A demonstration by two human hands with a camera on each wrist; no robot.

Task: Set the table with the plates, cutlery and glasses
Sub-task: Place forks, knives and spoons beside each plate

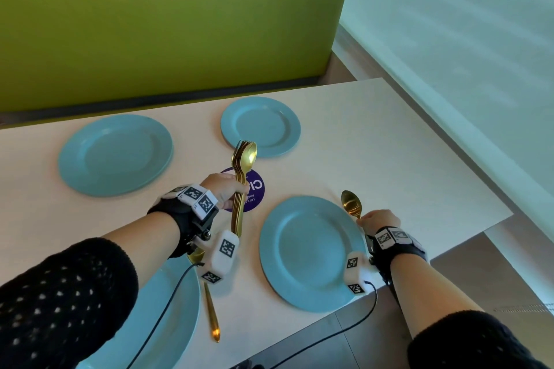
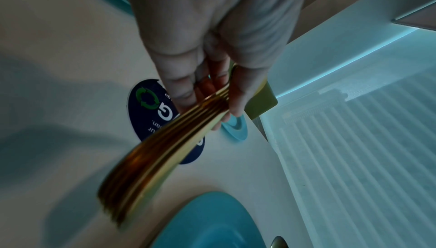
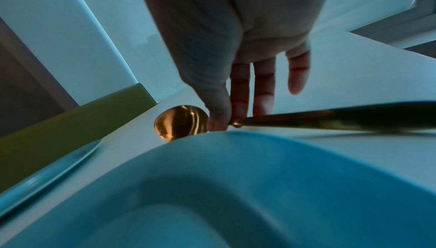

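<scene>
Beside the right rim of the plate nearest the table's right edge, the right hand pinches a gold spoon by its neck, other fingers loose, likely to lay it there. Over the table's middle the left hand grips the remaining cutlery bundle upright, as stock for later places.

Round purple sticker on the white worktop just beyond the left fingers, green upholstered bench back well beyond, pale window blind right of the right fingers

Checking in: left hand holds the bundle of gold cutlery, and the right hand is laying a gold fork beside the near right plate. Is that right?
Not quite. The right hand holds a gold spoon, not a fork; the right wrist view shows its round bowl. It is beside the near right plate, and the left hand does hold the cutlery bundle.
</scene>
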